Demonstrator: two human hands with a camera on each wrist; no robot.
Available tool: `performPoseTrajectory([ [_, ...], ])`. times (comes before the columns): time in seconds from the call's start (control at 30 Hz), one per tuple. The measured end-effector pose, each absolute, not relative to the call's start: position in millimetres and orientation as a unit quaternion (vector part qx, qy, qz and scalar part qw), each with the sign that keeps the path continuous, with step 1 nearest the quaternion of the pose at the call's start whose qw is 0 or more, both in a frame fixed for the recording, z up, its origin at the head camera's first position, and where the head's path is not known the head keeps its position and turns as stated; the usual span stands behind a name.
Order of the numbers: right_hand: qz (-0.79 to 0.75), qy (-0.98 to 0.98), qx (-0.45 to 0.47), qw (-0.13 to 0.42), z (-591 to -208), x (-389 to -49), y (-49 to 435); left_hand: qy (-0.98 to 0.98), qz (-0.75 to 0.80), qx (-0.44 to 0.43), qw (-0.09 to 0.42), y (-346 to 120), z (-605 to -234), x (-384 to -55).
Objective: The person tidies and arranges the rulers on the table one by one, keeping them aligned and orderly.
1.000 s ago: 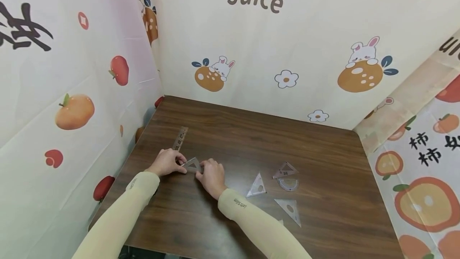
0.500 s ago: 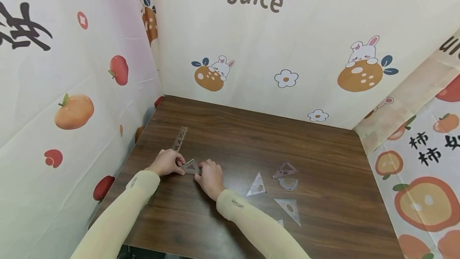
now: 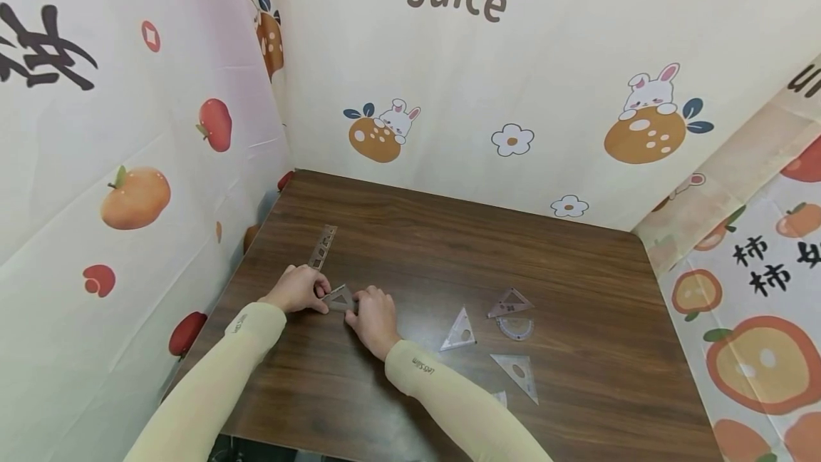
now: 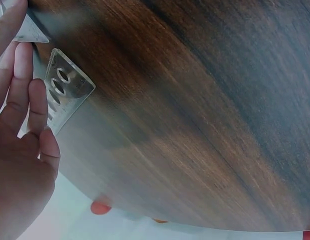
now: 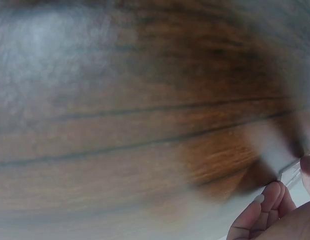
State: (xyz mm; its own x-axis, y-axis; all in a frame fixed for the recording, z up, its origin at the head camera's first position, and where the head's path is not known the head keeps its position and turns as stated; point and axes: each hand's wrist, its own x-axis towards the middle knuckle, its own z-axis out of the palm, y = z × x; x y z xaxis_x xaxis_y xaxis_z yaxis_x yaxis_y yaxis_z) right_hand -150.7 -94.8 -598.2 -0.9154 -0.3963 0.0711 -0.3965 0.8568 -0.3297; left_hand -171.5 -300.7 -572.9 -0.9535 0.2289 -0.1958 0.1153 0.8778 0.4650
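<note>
A clear plastic set square [image 3: 341,306] sits between my two hands at the left of the wooden table. My left hand [image 3: 299,289] pinches its left corner between thumb and fingers; in the left wrist view, a pointed end of the set square [image 4: 32,34] shows by the fingertips. At the opposite corner, my right hand [image 3: 375,316] holds the set square with thumb and fingertips. A clear ruler [image 3: 325,242] with cut-out shapes lies just beyond my left hand, its near end hidden by that hand. The right wrist view catches the right fingers [image 5: 267,197] at a plastic edge.
To the right lie more clear set squares: one upright-looking [image 3: 452,341], one nearer me [image 3: 522,380], and one farther back [image 3: 497,312] against a protractor [image 3: 515,338]. My right sleeve [image 3: 449,391] partly covers another clear piece [image 3: 502,398]. Printed curtains [image 3: 449,91] border the table.
Both hands have shifted slightly left with the set square, which has tipped and come a little nearer me. The ruler and the pieces on the right stay put.
</note>
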Motion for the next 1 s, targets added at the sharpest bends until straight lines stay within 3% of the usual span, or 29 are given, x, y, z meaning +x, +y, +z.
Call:
performPoseTrajectory([
  [1.0,0.178,-0.961,0.210,0.007,-602.4,-148.9,-94.8,0.970,0.192,0.098,0.113,-298.4,-571.0,-169.2],
])
